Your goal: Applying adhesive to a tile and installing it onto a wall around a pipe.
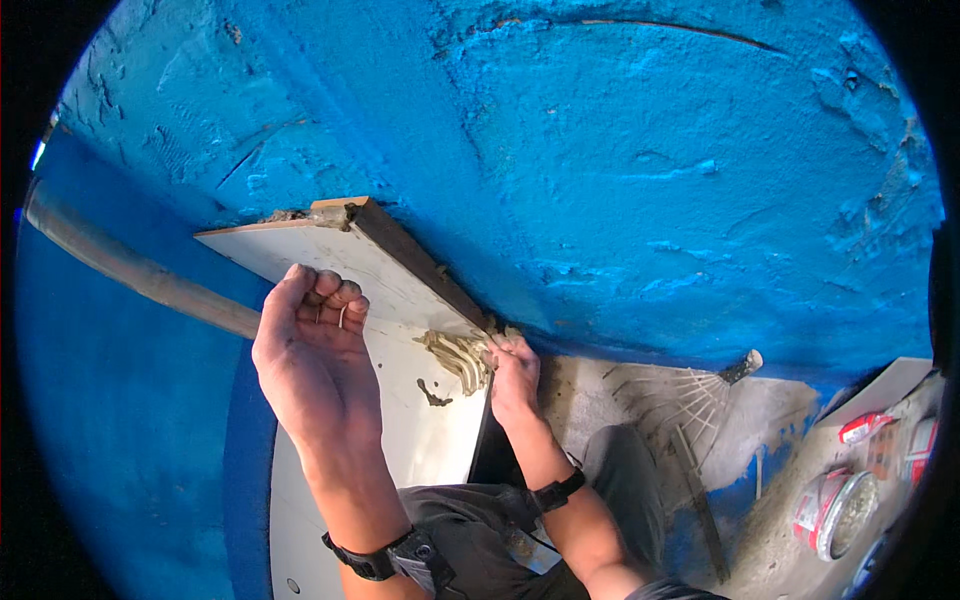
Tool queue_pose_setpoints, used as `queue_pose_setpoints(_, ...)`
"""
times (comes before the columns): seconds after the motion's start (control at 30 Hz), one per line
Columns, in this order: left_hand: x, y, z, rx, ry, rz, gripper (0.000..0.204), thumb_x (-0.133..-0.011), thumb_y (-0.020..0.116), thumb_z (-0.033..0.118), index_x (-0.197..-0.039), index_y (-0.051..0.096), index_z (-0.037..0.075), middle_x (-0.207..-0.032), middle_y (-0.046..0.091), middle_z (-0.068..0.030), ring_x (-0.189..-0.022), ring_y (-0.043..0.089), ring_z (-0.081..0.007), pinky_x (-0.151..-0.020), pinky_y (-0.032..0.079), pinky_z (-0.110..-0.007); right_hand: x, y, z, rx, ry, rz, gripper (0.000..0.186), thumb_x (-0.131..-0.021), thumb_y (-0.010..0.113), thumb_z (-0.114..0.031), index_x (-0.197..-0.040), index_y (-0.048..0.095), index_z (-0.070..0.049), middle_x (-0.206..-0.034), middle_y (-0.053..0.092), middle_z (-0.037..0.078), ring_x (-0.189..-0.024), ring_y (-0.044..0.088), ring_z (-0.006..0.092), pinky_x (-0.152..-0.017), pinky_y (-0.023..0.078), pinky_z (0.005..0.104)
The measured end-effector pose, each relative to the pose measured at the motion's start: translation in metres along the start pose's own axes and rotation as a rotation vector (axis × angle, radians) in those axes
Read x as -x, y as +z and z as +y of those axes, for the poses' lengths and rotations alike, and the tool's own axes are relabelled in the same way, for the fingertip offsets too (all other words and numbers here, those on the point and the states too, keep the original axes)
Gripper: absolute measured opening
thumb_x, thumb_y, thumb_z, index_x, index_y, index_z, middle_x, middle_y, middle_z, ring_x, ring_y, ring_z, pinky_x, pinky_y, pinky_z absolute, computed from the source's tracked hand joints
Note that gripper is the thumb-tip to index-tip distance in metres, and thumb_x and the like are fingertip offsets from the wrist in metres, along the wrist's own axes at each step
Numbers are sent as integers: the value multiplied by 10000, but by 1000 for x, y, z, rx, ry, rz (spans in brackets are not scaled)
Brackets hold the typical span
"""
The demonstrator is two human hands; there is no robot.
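A pale marbled tile [370, 285] stands tilted against the blue wall, its dark edge running down toward my right hand. My left hand [325, 375] is raised in front of the tile, palm in view. Its fingers are loosely curled and slightly apart, and nothing shows in the palm. My right hand [515, 380] closes round the tile's near lower corner, its fingertips partly hidden. Beside it, ridged beige adhesive [458, 360] is smeared on a white surface [405, 395], with a darker blob [433, 393] of it close by. Bits of grey mortar [290, 215] sit along the tile's top edge.
A rough blue wall [650, 180] rises ahead. On the left a grey pipe [140, 270] crosses in front of blue panelling. At lower right stand a bucket [835, 515], red packets [865, 428], a fanned whisk-like tool [700, 385] and a long dark bar [700, 500] on the dirty floor.
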State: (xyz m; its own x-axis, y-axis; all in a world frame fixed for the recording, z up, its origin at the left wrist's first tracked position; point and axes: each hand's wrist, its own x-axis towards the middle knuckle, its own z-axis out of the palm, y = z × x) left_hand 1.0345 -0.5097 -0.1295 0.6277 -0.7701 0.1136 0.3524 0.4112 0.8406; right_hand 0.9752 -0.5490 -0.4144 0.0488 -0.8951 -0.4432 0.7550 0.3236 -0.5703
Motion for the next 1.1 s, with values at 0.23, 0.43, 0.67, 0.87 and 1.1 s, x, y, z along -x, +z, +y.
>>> queue_pose_setpoints(0.23, -2, 1, -1, -4, -9, 5, 158, -985, 577, 165, -973, 647, 24, -902, 672, -81, -825, 634, -191, -802, 508, -344, 17, 13, -20, -72, -22, -56, 365, -822, 451, 95, -1165, 560, 33, -1276, 625, 234, -1192, 624, 290, -985, 491, 341)
queue_pose_setpoints(0.43, -4, -1, 0, 1, -5, -39, 145, -980, 590, 164, -967, 640, 28, -903, 673, -80, -823, 633, -189, -803, 507, -340, 17, -4, -48, -450, 156, -144, 161, -935, 549, -254, -882, 553, -102, -840, 599, 35, -896, 644, 234, -813, 500, 382)
queue_pose_setpoints(0.67, -2, 3, -1, 4, -23, -3, 125, -974, 582, 134, -952, 631, 21, -875, 647, -81, -808, 613, -186, -771, 501, -331, -18, -77, -33, -545, 291, -67, 318, -971, 517, -288, -699, 444, -140, -701, 450, 27, -657, 445, 185, -640, 418, 355)
queue_pose_setpoints(0.87, -4, -4, -2, -3, -43, -72, 144, -983, 594, 156, -986, 641, 20, -911, 666, -88, -841, 636, -195, -792, 522, -354, -15, -106, -51, -7, 204, 149, 99, -962, 627, -138, -948, 640, -40, -815, 655, 75, -642, 593, 150, -515, 424, 288)
queue_pose_setpoints(1.1, -3, -9, 5, 10, -52, -120, 152, -990, 583, 148, -1038, 642, 18, -937, 669, -103, -875, 631, -220, -818, 515, -370, -10, -151, -100, -100, -490, 764, 224, -1012, 582, -192, -1132, 636, -11, -989, 677, 78, -748, 603, 140, -605, 492, 290)
